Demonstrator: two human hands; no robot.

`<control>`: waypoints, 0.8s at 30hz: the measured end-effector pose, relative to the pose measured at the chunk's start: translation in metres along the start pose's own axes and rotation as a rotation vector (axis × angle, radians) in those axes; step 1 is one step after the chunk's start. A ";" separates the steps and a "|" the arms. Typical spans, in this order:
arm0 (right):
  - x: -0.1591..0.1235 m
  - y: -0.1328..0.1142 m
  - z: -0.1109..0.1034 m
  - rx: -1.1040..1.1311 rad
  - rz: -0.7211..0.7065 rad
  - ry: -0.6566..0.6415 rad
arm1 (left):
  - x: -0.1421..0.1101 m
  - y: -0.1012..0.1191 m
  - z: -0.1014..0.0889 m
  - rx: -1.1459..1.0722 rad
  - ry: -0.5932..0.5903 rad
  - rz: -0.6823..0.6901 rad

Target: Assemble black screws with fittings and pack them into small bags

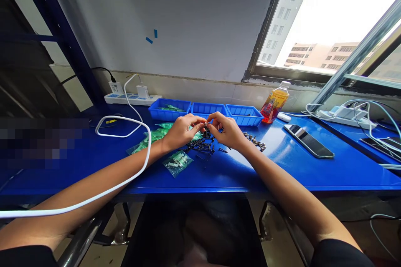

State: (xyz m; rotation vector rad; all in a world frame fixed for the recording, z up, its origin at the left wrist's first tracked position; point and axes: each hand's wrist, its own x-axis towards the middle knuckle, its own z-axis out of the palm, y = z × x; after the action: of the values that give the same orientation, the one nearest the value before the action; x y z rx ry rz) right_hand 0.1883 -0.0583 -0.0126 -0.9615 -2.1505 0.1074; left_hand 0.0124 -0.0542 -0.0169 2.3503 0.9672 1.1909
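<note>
My left hand (182, 130) and my right hand (227, 131) meet over the blue table, fingertips almost touching. Both are closed in a pinch around something tiny and shiny between them, too small to name. Below them lies a loose heap of dark screws (204, 147). Shorter silvery screws (257, 143) are scattered beyond my right wrist. A clear bag of pale plugs (178, 162) rests by my left wrist. More green-tinted bags (155, 135) lie to its left, partly behind my left hand.
Three joined blue bins (208, 109) stand behind my hands; the left one holds green bags. A drink bottle (275, 102) and a phone (309, 141) are on the right. A white cable (148, 142) loops across my left forearm. Power strips (131, 99) line the wall.
</note>
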 end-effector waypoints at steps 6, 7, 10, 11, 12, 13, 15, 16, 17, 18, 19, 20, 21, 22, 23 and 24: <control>0.000 0.000 0.000 -0.002 0.002 -0.018 | 0.000 0.003 0.002 -0.096 -0.013 -0.089; 0.000 0.000 0.001 -0.003 0.006 -0.022 | 0.000 0.003 0.002 -0.098 -0.013 -0.094; 0.000 0.001 0.001 -0.004 0.009 -0.026 | 0.001 0.004 0.002 -0.113 -0.018 -0.111; 0.000 0.001 0.001 -0.005 0.007 -0.023 | 0.001 0.005 0.002 -0.126 -0.020 -0.121; 0.000 0.000 0.001 -0.005 0.006 -0.018 | 0.002 0.005 0.001 -0.143 -0.024 -0.132; 0.000 0.000 0.001 -0.005 0.005 -0.011 | 0.002 0.006 0.001 -0.162 -0.028 -0.144; 0.000 0.000 0.000 -0.003 0.008 0.007 | 0.002 0.007 0.001 -0.198 -0.031 -0.163; 0.000 -0.001 0.000 -0.001 0.010 0.015 | 0.002 0.008 0.001 -0.211 -0.032 -0.169; 0.000 -0.001 0.000 0.001 0.011 0.021 | 0.002 0.009 0.001 -0.219 -0.032 -0.174; 0.000 -0.002 0.000 0.002 0.011 0.026 | 0.002 0.009 0.001 -0.223 -0.030 -0.179; 0.000 -0.002 0.000 0.003 0.010 0.029 | 0.002 0.009 0.001 -0.225 -0.028 -0.183; 0.000 -0.002 0.000 0.003 0.007 0.031 | 0.002 0.009 0.001 -0.224 -0.029 -0.187; 0.000 -0.002 0.000 0.002 0.004 0.031 | 0.002 0.009 0.000 -0.222 -0.029 -0.190; 0.000 -0.002 0.000 0.001 0.001 0.031 | 0.002 0.009 0.000 -0.220 -0.031 -0.192; 0.000 -0.001 0.000 -0.001 -0.001 0.033 | 0.002 0.009 0.000 -0.218 -0.032 -0.193; 0.000 -0.001 0.000 -0.001 -0.003 0.035 | 0.002 0.009 0.000 -0.215 -0.035 -0.192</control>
State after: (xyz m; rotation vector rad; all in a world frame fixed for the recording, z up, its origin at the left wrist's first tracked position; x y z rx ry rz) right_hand 0.1874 -0.0593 -0.0126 -0.9544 -2.1202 0.0872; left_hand 0.0173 -0.0593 -0.0112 2.0549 0.9756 1.1160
